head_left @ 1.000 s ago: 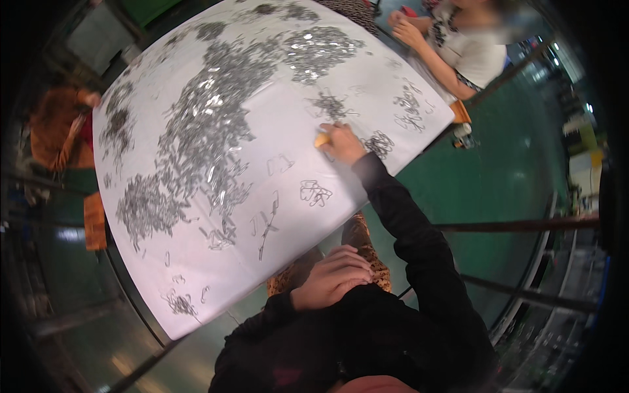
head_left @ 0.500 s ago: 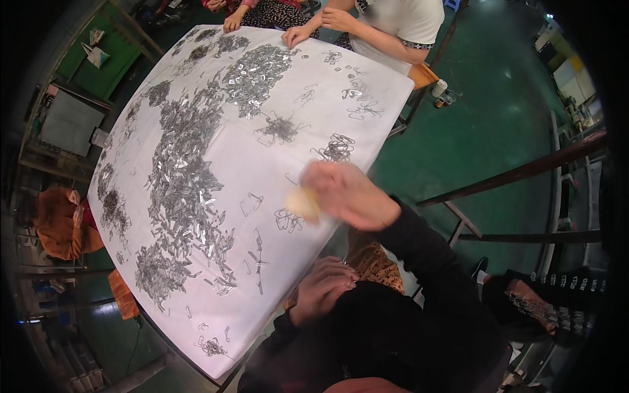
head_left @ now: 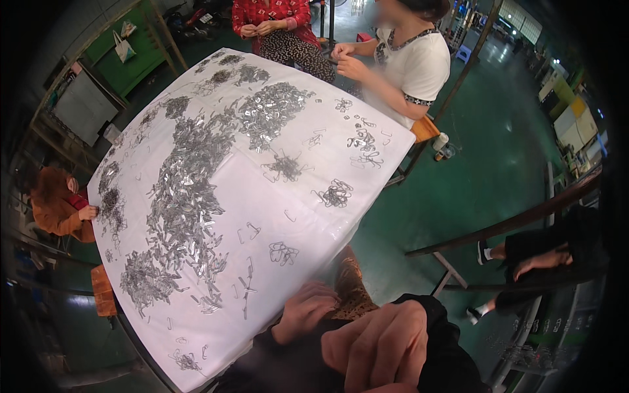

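Observation:
My right hand (head_left: 383, 344) is raised close in front of me, its fingers curled into a fist. Whatever it may hold is hidden. Below the table's near edge, beside it, my left hand (head_left: 306, 311) rests over my lap with fingers bent together; its fingertips are too unclear to show anything in them. Closest on the white-covered table (head_left: 262, 203) lies a small cluster of bent wire loops (head_left: 283, 253), with a few loose wire pieces (head_left: 247, 230) beyond. A long heap of small shiny metal pieces (head_left: 187, 190) runs across the middle.
Two co-workers, one in a white shirt (head_left: 419, 65) and one in red (head_left: 272, 19), sit at the far side. A person in orange-brown (head_left: 56, 203) sits at the left. Dark metal rails (head_left: 504, 226) cross the right side, with another person's legs behind.
My right hand has come back from above the table toward my body; the blurred yellowish thing by it no longer shows. The view has tilted up. Co-workers' hands at the far edge have lifted.

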Action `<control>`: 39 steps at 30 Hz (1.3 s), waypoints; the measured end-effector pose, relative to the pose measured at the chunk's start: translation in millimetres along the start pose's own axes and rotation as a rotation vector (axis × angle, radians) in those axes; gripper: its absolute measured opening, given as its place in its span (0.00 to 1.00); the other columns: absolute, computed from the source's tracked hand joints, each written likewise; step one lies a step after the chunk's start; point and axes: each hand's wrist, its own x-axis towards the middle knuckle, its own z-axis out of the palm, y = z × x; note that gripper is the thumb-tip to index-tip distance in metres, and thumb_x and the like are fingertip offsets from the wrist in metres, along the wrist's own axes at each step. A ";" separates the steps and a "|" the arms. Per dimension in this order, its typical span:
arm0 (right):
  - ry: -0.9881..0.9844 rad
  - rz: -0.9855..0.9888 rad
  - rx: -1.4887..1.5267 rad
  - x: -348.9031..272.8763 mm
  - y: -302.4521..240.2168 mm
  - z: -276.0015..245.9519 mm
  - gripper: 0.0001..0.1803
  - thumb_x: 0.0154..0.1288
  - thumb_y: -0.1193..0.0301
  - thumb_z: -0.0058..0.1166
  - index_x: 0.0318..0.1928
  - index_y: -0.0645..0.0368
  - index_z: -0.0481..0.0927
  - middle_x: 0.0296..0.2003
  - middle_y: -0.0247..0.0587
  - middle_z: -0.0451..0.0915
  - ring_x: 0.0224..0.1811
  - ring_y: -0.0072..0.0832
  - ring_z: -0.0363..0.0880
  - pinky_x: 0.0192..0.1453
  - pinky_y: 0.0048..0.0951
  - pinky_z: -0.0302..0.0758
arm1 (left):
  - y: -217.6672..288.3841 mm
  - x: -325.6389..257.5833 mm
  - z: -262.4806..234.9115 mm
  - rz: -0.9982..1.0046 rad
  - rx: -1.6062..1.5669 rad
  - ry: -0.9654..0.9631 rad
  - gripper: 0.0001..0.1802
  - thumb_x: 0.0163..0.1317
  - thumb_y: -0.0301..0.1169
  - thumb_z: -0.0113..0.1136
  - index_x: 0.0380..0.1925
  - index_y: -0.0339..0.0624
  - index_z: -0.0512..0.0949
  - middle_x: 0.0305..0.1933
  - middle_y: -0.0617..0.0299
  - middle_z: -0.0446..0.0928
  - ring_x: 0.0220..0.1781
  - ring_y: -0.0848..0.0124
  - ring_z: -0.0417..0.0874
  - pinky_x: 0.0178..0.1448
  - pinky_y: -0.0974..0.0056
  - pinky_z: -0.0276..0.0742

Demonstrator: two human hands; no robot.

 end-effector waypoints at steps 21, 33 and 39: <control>0.445 0.873 -1.129 -35.9 119.0 -231.9 0.17 0.68 0.71 0.52 0.54 0.64 0.79 0.39 0.42 0.87 0.41 0.23 0.82 0.47 0.29 0.75 | -6.4 -9.8 4.6 0.037 -0.123 -0.004 0.04 0.59 0.20 0.64 0.34 0.34 0.81 0.40 0.55 0.83 0.46 0.60 0.83 0.57 0.57 0.76; -0.356 0.918 -1.936 -43.3 309.5 -383.8 0.07 0.56 0.80 0.52 0.33 0.68 0.82 0.36 0.58 0.82 0.46 0.51 0.81 0.47 0.43 0.81 | -69.2 -14.4 15.8 0.085 0.092 -0.053 0.12 0.53 0.25 0.68 0.37 0.35 0.79 0.43 0.50 0.79 0.48 0.56 0.82 0.54 0.57 0.78; -0.372 0.869 -1.811 -36.8 313.2 -384.9 0.07 0.56 0.80 0.49 0.29 0.66 0.82 0.35 0.59 0.80 0.40 0.50 0.83 0.45 0.41 0.80 | -55.3 -14.0 10.7 -0.114 -0.138 -0.047 0.16 0.54 0.24 0.61 0.44 0.36 0.79 0.49 0.46 0.77 0.54 0.51 0.79 0.58 0.55 0.74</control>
